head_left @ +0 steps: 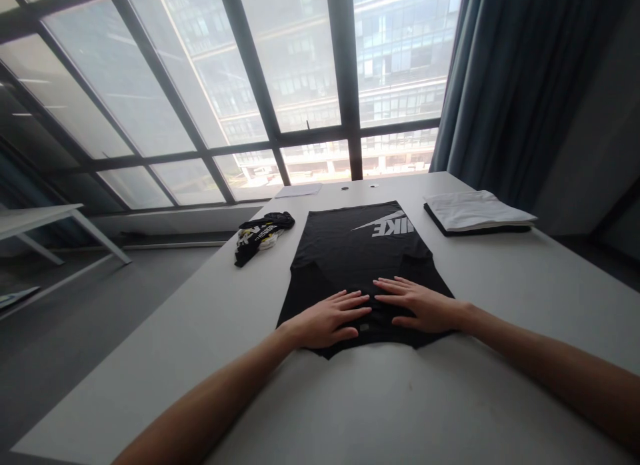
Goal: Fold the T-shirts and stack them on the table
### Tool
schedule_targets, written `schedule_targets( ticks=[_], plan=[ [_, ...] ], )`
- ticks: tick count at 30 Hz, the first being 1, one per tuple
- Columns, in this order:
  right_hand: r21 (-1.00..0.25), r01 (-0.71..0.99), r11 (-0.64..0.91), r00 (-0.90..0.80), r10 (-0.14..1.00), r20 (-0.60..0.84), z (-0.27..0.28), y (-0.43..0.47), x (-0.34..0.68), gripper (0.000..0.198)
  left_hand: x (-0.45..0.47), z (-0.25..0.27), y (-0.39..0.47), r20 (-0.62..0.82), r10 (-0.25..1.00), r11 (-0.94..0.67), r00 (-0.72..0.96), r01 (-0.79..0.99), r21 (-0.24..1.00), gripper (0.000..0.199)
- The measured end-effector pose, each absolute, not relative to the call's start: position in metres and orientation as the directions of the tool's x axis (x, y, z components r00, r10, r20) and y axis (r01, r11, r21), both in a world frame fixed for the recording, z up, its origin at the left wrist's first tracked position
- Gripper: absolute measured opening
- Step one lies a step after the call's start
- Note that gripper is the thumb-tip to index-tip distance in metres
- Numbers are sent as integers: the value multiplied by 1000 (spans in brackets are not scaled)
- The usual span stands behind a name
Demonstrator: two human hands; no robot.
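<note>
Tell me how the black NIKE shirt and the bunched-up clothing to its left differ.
The black NIKE shirt lies flat; the bunched-up clothing is a crumpled heap. The shirt covers more table than the clothing. The left hand and right hand rest on the shirt; neither touches the clothing. Both show black fabric with white lettering.

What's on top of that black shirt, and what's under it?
The left hand and right hand lie palm-down on the black shirt. The white table shows around it; whatever the shirt covers can't be seen.
</note>
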State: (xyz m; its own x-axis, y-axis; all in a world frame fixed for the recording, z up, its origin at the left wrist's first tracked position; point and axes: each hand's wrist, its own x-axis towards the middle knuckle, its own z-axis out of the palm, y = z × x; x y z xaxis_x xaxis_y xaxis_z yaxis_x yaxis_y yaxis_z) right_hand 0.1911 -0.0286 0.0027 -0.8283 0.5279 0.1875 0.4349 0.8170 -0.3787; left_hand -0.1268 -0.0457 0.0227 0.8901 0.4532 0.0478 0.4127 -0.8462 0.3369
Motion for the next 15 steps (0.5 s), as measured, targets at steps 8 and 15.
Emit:
schedule_targets(
  ticks=[8, 15],
  plan=[
    [-374, 422, 826, -840, 511, 182, 6, -29, 193, 66, -127, 25, -47, 63, 436, -862, 898, 397, 315, 58],
    [-318, 326, 890, -851, 423, 310, 13, -33, 189, 51, -121, 34, -54, 133, 296, -896, 946, 226, 382, 47]
  ],
)
